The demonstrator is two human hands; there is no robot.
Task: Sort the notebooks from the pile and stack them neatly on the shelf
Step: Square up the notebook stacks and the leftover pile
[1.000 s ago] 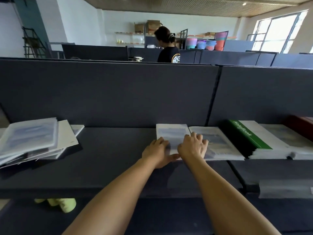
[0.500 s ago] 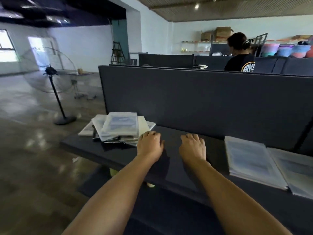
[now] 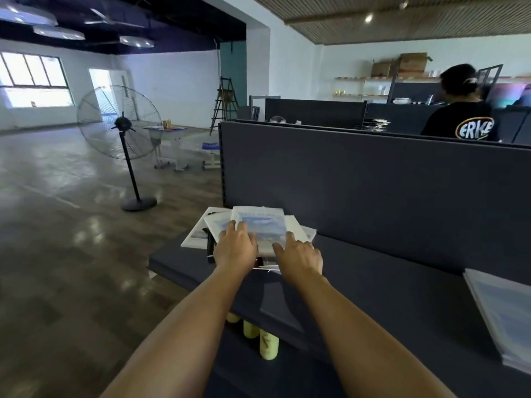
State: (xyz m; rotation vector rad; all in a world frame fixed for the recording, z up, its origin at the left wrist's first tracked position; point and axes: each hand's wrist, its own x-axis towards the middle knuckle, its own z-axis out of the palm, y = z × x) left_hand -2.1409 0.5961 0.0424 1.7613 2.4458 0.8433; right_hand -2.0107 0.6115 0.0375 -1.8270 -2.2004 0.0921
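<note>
Your two hands reach the notebook pile at the end of a dark shelf in a wide, bare-floored hall.

The dark shelf (image 3: 382, 285) runs along a matching back panel (image 3: 373, 191); beyond its end stand one pedestal fan (image 3: 120, 127) and one stepladder (image 3: 225, 104) on a glossy floor, and one person in a black T-shirt (image 3: 462, 122) faces away behind the panels. The pile (image 3: 253, 229) lies askew at the shelf's left end, several notebooks deep, too overlapped to count. One sorted stack (image 3: 505, 314) sits well apart at the right edge. Your left hand (image 3: 234, 249) lies on the top notebook, fingers spread and slightly bent; your right hand (image 3: 298, 255) touches its near right corner, index finger extended. Three pale bottles (image 3: 260, 337) show below.
</note>
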